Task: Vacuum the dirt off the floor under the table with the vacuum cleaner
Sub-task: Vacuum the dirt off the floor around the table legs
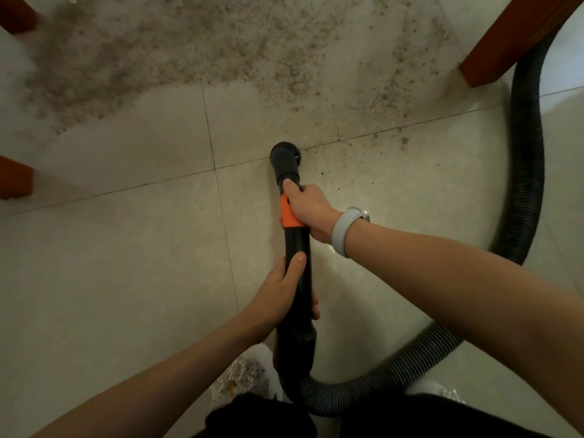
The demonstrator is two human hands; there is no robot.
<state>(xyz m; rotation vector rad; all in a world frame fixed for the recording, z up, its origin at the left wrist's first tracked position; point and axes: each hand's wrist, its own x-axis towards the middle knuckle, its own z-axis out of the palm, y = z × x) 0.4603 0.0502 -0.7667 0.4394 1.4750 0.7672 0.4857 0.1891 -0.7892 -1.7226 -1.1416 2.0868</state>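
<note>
A black vacuum wand (298, 248) with an orange collar (289, 214) points away from me across the tiled floor. Its round nozzle (283, 156) sits on the floor at the near edge of the dirt. My right hand (308, 208) grips the wand at the orange collar and wears a grey wristband. My left hand (282, 290) grips the wand lower down, nearer my body. A wide patch of gritty brown dirt (221, 49) covers the tiles beyond the nozzle, with scattered specks (379, 137) to its right.
Red-brown wooden table legs stand at the upper right (499, 52), upper left (15, 14) and left edge (14, 178). The ribbed black hose (527, 159) loops from the wand round the right side and behind the right leg. My white shoes (249, 374) are at the bottom.
</note>
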